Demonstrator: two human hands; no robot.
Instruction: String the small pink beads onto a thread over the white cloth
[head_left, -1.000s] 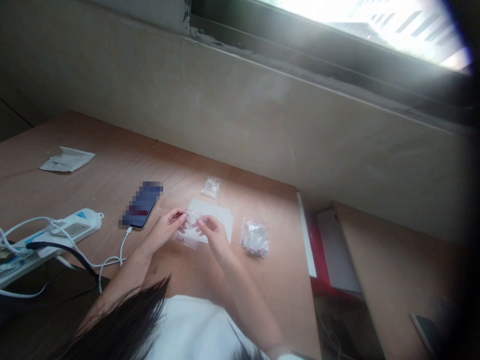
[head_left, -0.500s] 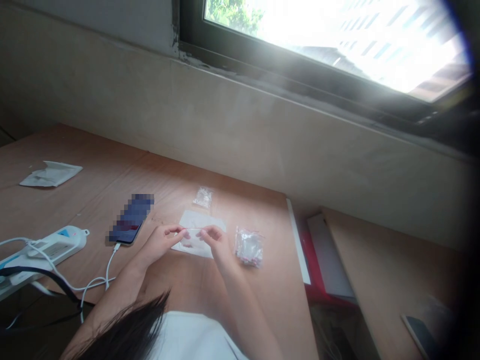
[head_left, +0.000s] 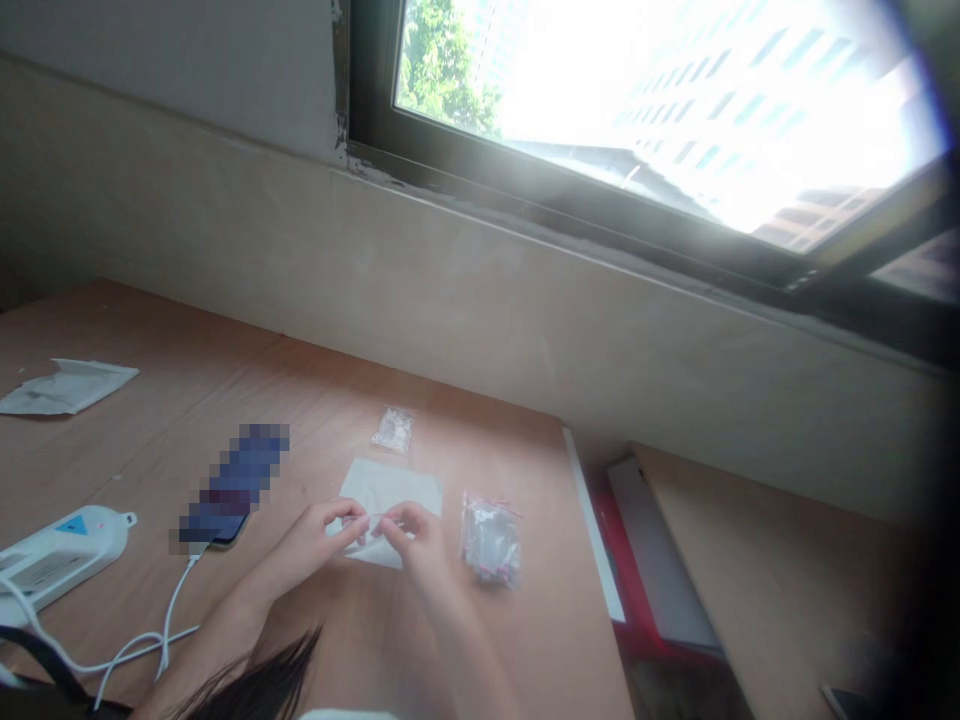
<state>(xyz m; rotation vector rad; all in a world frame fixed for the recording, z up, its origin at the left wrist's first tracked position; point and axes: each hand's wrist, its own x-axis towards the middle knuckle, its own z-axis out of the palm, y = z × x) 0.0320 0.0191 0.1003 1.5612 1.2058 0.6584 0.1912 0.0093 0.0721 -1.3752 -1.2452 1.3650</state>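
Over a white paper sheet [head_left: 401, 483] on the wooden table, both hands pinch a thin reddish thread [head_left: 373, 515] between thumb and fingertips. My left hand [head_left: 334, 527] holds one end, and my right hand [head_left: 409, 528] grips it a short gap away. The fingertips are close together, and the thread is too fine to make out fully. Just right of my right hand lies a clear plastic bag [head_left: 491, 540] with reddish edges, its contents unclear. Beyond the paper sits a smaller clear packet [head_left: 394, 429] of small pale items.
Left of the hands a phone [head_left: 236, 485] lies plugged into a white cable [head_left: 174, 600]. A white power strip [head_left: 71, 550] and a torn white packet [head_left: 71, 385] are farther left. A red folder [head_left: 637, 580] stands in the gap right of the table. A window is above.
The view has tilted up, so the table things sit lower in the picture. My hands have come closer together, and less thread shows between them.
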